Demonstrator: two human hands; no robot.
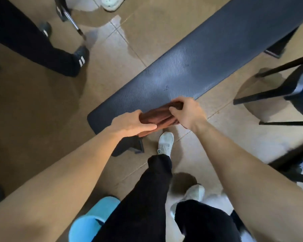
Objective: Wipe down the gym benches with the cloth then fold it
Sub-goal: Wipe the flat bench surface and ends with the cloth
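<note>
Bare forearms reach in from the bottom corners of the head view, above black trouser legs and a blue rounded object [93, 217] low at the left whose nature I cannot tell. Both hands meet at the near end of the dark ribbed gym bench [190, 67], which runs diagonally up to the right across the tan tiled floor [33, 102]. The left hand [129, 123] grips one end of the brown cloth [157, 116], thumb on top and fingers curled under it. The right hand [185, 112] clasps the other end, fingers wrapped over the bunched fabric. The cloth lies gathered in a thick roll at the bench's near edge, between the two hands. A white shoe [165, 142] stands on the floor just below the cloth. Another person's dark-trousered legs stand at the upper left, well apart from the bench.
</note>
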